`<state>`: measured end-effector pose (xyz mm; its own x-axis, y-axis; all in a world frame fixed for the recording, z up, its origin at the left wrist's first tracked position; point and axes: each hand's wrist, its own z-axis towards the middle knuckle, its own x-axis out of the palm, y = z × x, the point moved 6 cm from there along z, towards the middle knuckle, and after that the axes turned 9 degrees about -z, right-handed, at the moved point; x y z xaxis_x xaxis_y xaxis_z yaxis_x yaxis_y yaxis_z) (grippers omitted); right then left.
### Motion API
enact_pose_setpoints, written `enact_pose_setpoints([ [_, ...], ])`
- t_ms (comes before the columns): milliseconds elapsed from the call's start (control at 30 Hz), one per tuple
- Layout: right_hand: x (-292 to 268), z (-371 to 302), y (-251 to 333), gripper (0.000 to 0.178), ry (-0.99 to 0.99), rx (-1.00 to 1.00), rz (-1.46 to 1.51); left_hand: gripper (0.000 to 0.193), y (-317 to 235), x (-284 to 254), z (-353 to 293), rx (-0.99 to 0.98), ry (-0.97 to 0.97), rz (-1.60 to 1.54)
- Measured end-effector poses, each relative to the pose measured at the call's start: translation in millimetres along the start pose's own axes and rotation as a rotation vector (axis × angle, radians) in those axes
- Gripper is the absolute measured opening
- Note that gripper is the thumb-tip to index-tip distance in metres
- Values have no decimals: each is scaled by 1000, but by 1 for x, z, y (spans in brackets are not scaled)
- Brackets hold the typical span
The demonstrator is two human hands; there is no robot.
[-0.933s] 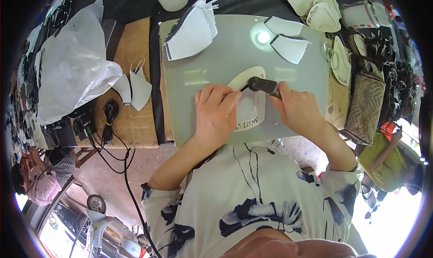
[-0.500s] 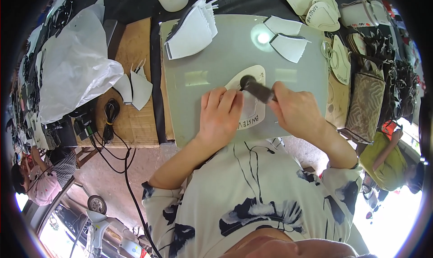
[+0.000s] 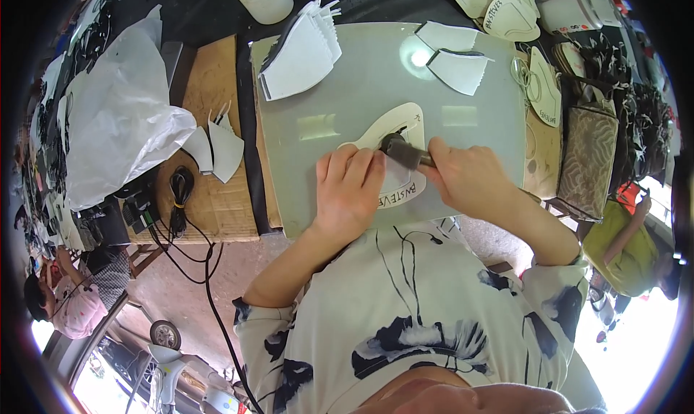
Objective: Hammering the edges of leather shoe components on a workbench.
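My right hand (image 3: pixel 466 175) is closed around the handle of a small hammer (image 3: pixel 406 154). The hammer's dark head is down over a cream template (image 3: pixel 408 114) with a cut-out middle and dark lettering. A white panel (image 3: pixel 396 179) shows inside that opening, and a short dark edge is visible close to the hammer head. My left hand (image 3: pixel 352 186) presses on the template's left side, fingers bent and close together. Its fingertips sit just left of the hammer head; what lies beneath them is hidden. All this rests on a grey-green board (image 3: pixel 303 154).
Stacked white panels (image 3: pixel 303 52) lie at the board's far left, and two more panels (image 3: pixel 459 70) at far right. Other cream templates (image 3: pixel 510 16), a patterned bag (image 3: pixel 587 154), a plastic bag (image 3: pixel 119 117) and a coiled black cable (image 3: pixel 181 186) surround it. Other people sit at both sides.
The hammer head has come slightly left and nearer to me, closer to my left fingertips. My right hand has shifted a little with it. My left hand stays on the template.
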<state>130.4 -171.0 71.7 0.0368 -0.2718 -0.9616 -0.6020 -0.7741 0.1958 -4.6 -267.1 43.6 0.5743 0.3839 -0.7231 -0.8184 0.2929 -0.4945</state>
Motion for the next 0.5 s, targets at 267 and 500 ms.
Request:
enact_pose_setpoints([
  [267, 12, 6, -7, 26, 178, 34, -9, 28, 9, 1, 1, -59, 17, -21],
  [500, -5, 4, -30, 30, 50, 141, -74, 29, 10, -2, -4, -107, 17, -79],
])
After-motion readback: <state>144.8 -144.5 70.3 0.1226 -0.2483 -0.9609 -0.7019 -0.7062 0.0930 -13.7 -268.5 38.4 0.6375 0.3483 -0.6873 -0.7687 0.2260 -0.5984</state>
